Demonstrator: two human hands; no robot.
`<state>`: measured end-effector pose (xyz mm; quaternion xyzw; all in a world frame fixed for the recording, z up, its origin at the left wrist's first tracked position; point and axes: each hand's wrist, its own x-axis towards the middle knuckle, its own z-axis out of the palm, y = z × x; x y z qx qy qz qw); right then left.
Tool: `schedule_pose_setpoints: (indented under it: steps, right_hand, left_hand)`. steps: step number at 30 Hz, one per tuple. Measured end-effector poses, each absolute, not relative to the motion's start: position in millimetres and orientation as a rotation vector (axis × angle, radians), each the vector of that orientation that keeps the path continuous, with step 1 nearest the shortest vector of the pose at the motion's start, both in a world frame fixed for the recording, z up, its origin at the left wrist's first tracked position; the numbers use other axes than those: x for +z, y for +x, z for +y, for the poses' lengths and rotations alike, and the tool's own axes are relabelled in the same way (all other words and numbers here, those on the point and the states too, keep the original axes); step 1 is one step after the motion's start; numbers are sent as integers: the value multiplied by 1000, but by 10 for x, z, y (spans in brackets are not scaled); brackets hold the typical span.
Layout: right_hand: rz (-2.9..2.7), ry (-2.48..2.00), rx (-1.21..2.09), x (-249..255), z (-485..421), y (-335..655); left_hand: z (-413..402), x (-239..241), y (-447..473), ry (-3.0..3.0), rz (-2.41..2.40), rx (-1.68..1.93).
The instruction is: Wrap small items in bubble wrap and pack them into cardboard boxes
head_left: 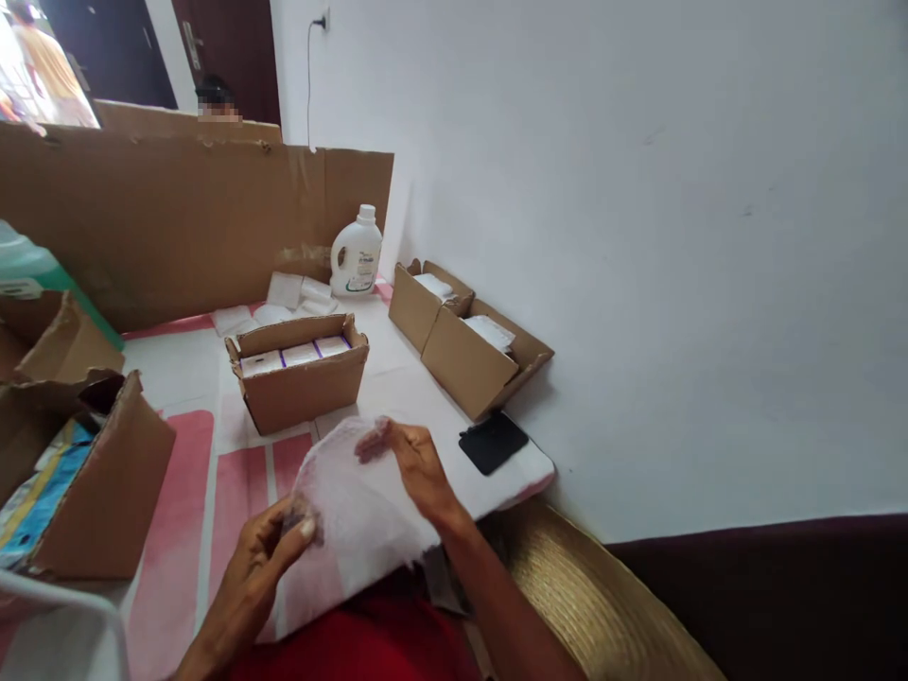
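Note:
I hold a thin white sheet of tissue-like cloth above my lap, over the near edge of the table. My left hand pinches its lower left corner between thumb and fingers. My right hand grips its upper edge, fingers closed on the fabric. Just beyond the sheet stands an open cardboard box with white packets with purple trim inside.
Two open cardboard boxes with white contents stand by the wall at right, a black flat item in front of them. A white detergent bottle, white pads, a cardboard screen and a box at left surround the pink-and-white table.

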<state>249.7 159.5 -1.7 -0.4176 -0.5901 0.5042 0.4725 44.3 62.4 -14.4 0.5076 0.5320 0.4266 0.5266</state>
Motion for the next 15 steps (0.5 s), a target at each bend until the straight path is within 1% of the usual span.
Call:
schedule_pose_setpoints:
  steps: [3,7,8,11,15]
  right_hand:
    - [-1695,-1003,1325,48,1994,2551]
    - [-2176,-974,1486,-115,2393,2184]
    - [-2296,-961,1450,-176,2455,2051]
    - [-2469,-1011,1147,-284,2544,1729]
    - [-2333,-1124,723,-196,2341,1703]
  left_hand:
    - [525,-176,324,1284,1330,866]
    - [421,-395,288,1294,1510,691]
    - [389,-473,280,1271,1570,667]
    - [258,-686,213,1211,1752,645]
    - [-2,-800,4,1195,1915,568]
